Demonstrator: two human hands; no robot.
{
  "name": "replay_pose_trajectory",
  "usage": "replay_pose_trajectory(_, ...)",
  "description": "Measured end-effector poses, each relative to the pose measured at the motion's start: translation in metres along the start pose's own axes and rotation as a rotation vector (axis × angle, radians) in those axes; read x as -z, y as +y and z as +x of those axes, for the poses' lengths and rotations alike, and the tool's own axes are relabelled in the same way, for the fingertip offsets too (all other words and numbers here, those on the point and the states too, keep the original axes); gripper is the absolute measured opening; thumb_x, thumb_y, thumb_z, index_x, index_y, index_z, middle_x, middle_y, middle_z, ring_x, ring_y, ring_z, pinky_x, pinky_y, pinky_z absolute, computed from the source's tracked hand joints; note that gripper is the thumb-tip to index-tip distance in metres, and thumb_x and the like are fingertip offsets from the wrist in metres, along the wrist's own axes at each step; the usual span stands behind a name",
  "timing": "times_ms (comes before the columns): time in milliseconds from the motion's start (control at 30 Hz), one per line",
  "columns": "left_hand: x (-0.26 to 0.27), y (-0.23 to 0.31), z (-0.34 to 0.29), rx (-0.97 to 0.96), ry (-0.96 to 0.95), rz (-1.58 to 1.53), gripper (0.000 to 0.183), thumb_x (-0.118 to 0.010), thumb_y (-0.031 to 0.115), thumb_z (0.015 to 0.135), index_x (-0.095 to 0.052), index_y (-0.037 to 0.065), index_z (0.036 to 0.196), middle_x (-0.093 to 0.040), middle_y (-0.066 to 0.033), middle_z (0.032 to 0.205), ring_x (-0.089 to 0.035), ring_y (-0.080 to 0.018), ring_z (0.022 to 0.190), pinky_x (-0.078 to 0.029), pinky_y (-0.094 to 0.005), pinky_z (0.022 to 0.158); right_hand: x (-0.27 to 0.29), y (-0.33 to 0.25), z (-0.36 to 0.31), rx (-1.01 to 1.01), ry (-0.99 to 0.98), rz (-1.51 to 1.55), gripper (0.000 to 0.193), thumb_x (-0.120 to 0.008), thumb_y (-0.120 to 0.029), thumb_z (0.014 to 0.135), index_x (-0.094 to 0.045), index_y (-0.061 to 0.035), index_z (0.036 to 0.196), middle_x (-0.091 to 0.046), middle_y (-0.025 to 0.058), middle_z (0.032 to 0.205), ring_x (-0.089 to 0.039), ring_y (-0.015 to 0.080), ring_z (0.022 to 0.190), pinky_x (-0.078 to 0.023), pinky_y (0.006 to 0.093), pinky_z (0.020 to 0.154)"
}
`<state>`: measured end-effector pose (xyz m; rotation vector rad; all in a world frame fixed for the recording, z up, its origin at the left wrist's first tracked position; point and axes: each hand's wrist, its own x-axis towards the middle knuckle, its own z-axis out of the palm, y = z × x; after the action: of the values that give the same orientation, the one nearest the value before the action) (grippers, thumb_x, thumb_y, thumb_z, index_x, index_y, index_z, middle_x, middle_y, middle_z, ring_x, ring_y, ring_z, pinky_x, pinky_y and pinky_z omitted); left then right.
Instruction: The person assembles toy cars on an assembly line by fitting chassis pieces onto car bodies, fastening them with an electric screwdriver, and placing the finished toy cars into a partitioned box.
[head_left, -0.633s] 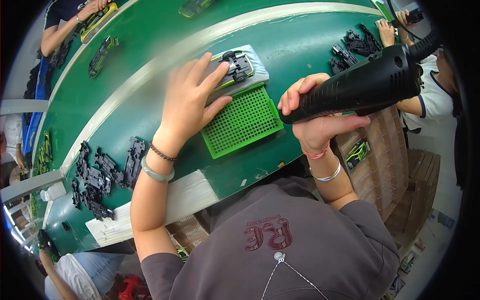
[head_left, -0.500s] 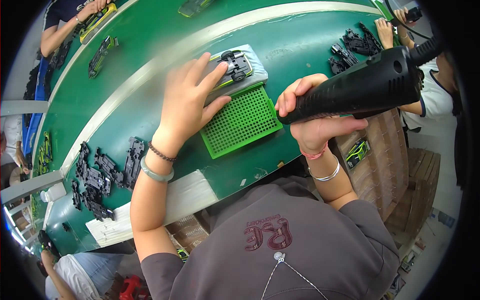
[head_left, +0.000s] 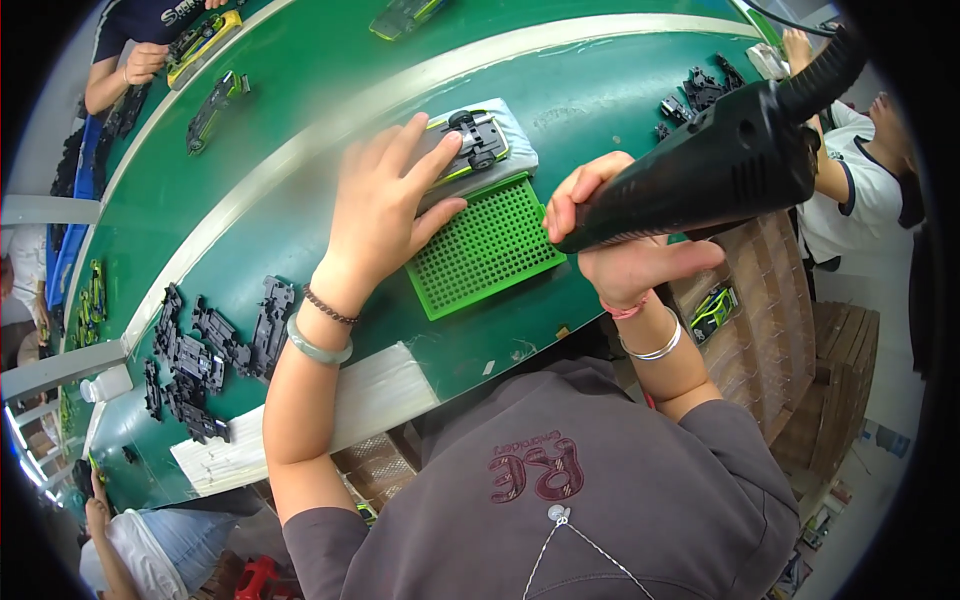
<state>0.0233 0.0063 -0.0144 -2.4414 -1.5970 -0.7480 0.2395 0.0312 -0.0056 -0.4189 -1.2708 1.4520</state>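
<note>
A toy car (head_left: 478, 148) lies wheels-up on a pale cloth-covered block (head_left: 518, 128) on the green bench. Over its left side reaches my left hand (head_left: 378, 205), fingers spread, the index fingertip touching the car's black underside. The left thumb lies by the near edge of the block, above a green perforated tray (head_left: 485, 250). My right hand (head_left: 622, 268) is wrapped around a black corded power screwdriver (head_left: 690, 175); its fingers curl over the narrow end and the thumb stretches out below. The screwdriver's working tip cannot be made out.
Black chassis parts (head_left: 195, 360) lie to the left, with more (head_left: 700, 92) at the far right. A wooden divided tray (head_left: 750, 300) holding a green car stands at my right. Other cars (head_left: 215, 110) rest across the pale curved strip (head_left: 300, 125). Co-workers sit far left and right.
The screwdriver and my right hand have shifted slightly left. My left hand stays over the car. The co-worker at the right has moved their hands.
</note>
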Motion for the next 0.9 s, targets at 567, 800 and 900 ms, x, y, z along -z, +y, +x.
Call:
replay_pose_trajectory(567,0.003,0.004,-0.001,0.043,-0.041,0.010,0.058,-0.070,0.033,0.071,-0.050,0.019,0.123,-0.045,-0.0134,0.127,-0.046,-0.0310,0.111,-0.036,-0.0488,0.091,-0.022,0.014,0.105,0.127,-0.014,-0.010,0.102,-0.009,-0.090,0.060,-0.052,0.0001,0.077,-0.054,0.0111,0.056,-0.053,0.0186,0.051,-0.044,0.0265,0.050)
replay_pose_trajectory(800,0.001,0.002,-0.001,0.035,-0.035,0.013,0.058,-0.069,0.035,0.071,-0.049,0.020,0.123,-0.045,-0.0128,0.127,-0.046,-0.0307,0.111,-0.036,-0.0516,0.091,-0.028,0.018,0.102,0.071,-0.005,-0.119,0.101,-0.011,-0.090,0.061,-0.052,0.0005,0.076,-0.054,0.0114,0.057,-0.052,0.0179,0.051,-0.044,0.0258,0.050)
replay_pose_trajectory(900,-0.001,0.001,-0.001,0.031,-0.034,0.010,0.058,-0.069,0.034,0.071,-0.049,0.019,0.123,-0.045,-0.0130,0.126,-0.046,-0.0308,0.110,-0.037,-0.0507,0.091,-0.027,0.019,0.102,0.060,-0.014,-0.133,0.102,-0.011,-0.090,0.060,-0.052,0.0006,0.077,-0.054,0.0115,0.058,-0.052,0.0180,0.051,-0.044,0.0263,0.050)
